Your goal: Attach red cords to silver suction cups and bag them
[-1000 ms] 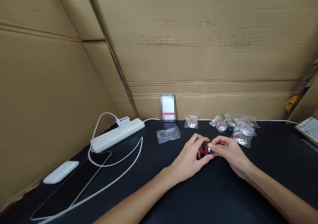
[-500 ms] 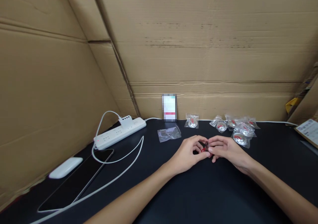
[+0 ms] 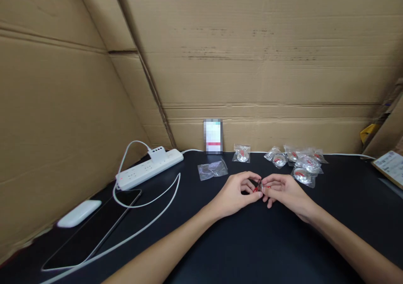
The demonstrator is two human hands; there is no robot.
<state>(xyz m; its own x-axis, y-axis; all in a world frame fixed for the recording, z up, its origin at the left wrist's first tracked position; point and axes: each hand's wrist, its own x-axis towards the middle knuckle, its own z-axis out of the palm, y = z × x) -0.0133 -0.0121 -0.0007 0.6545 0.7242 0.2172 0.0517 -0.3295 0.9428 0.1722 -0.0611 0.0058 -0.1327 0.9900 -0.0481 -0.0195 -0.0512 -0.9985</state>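
Over the black bench (image 3: 252,246), the left hand (image 3: 236,194) and right hand (image 3: 287,194) pinch a small silvery disc (image 3: 260,185) between their fingers.
Turned since a second ago, it now stands nearly edge-on, partly dark, red showing on both sides.

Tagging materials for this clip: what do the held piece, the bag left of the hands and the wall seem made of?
Held piece: possibly polished metal, from its bright edge; mostly hidden, so uncertain.
Bag: likely glossy plastic film, being see-through and creased.
Wall: matte brown cardboard, by its fold lines and ribbing.
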